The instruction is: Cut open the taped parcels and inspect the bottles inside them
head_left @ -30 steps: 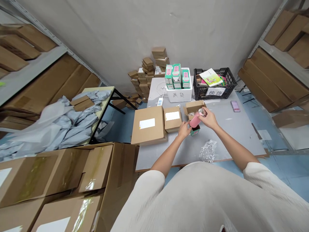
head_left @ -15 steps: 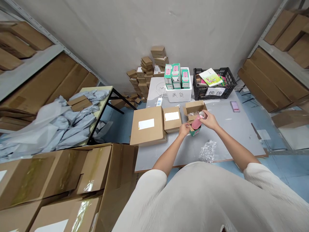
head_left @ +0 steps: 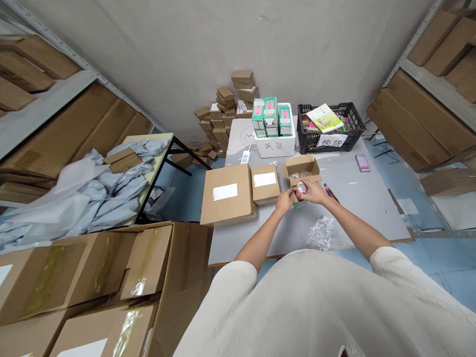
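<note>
A pink bottle [head_left: 300, 189] with a silver top stands largely inside a small green box [head_left: 298, 204] on the grey table. My right hand [head_left: 314, 192] is closed around the upper end of the bottle. On the other side, my left hand [head_left: 285, 201] grips the green box by its left edge. Just behind them is an open cardboard box [head_left: 300, 162] with clear wrap inside. Crumpled bubble wrap [head_left: 321, 233] lies nearer my body. A red and black box cutter [head_left: 330, 193] rests beyond my right wrist.
Two closed cardboard boxes, one large [head_left: 226, 196] and one small [head_left: 265, 183], stand left of my hands. Behind are a white foam bin [head_left: 275, 148] of green boxes and a black crate [head_left: 330, 144]. A phone-like purple item [head_left: 362, 163] lies at right.
The pink bottle has gone down into the green box, with my right hand lowering and moving left along with it. The box cutter now shows past my right wrist.
</note>
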The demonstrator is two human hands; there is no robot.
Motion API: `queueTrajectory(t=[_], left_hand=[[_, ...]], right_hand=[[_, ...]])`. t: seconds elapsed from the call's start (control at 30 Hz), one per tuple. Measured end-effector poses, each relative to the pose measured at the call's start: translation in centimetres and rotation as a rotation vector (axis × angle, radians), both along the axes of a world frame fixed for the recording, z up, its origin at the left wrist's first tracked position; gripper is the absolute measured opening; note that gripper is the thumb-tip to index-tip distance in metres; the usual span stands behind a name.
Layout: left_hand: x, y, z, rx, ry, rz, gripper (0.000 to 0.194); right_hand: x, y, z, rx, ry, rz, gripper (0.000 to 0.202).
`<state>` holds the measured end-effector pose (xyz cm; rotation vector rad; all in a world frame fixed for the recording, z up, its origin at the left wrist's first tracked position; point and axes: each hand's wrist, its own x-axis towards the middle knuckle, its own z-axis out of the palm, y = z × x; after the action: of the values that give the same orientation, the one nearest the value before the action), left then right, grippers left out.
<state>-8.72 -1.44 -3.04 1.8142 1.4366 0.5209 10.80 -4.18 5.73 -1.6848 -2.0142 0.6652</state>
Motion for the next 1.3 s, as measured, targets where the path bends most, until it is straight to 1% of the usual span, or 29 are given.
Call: queueTrajectory(t=[0.2,0.33,0.47,0.6,0.77,0.87,0.93,1.03,1.1,1.17,1.23,1.3], left_hand=[[-0.7,-0.1,0.8,-0.010,0.121,-0.055,0.054],[-1.1,-0.3,1.4,-0.018,0.164,-0.096,0.054],[-1.2,-0.3,1.7,-0.018,0.183,-0.119,0.055],[-1.2,-0.3,1.6,-0.017,0.157,-0.101,0.056],[-1.0,-0.3,0.8,-0.001,-0.004,-0.030,0.047],[-0.9,-0.3,0.4,0.009,-0.138,0.041,0.042],[-0.9,-0.3,0.3,0.006,-0.210,0.084,0.041],[-0.8,-0.4,0.1,-0.018,-0.262,0.134,0.043],[-0.7,-0.5,0.1,-0.050,-0.296,0.177,0.046],[-0.5,-0.7,-0.1,-0.092,-0.342,0.228,0.047],[-0.3,-0.8,-0.2,-0.131,-0.400,0.265,0.045],[0.1,-1.0,-0.4,-0.164,-0.474,0.276,0.042]], right_hand=[[-1.3,-0.2,-1.4,-0.011,-0.223,0.024,0.061],[-2.3,-0.9,-2.4,-0.048,-0.322,0.003,0.057],[-2.9,-1.3,-3.2,-0.080,-0.362,-0.025,0.051],[-2.5,-1.1,-3.9,-0.089,-0.341,-0.022,0.048],[-1.1,-1.1,-4.7,-0.066,-0.207,0.007,0.053],[-0.4,-1.4,-5.2,-0.048,-0.062,-0.014,0.055],[0.1,-1.4,-5.6,-0.037,0.095,-0.061,0.053],[1.1,-0.9,-6.3,-0.055,0.302,-0.208,0.046],[1.8,-0.6,-6.8,-0.098,0.362,-0.322,0.040],[2.2,-0.3,-7.2,-0.156,0.404,-0.390,0.036],[2.4,-0.2,-7.7,-0.210,0.460,-0.393,0.033],[2.2,-0.3,-8.2,-0.252,0.523,-0.358,0.032]])
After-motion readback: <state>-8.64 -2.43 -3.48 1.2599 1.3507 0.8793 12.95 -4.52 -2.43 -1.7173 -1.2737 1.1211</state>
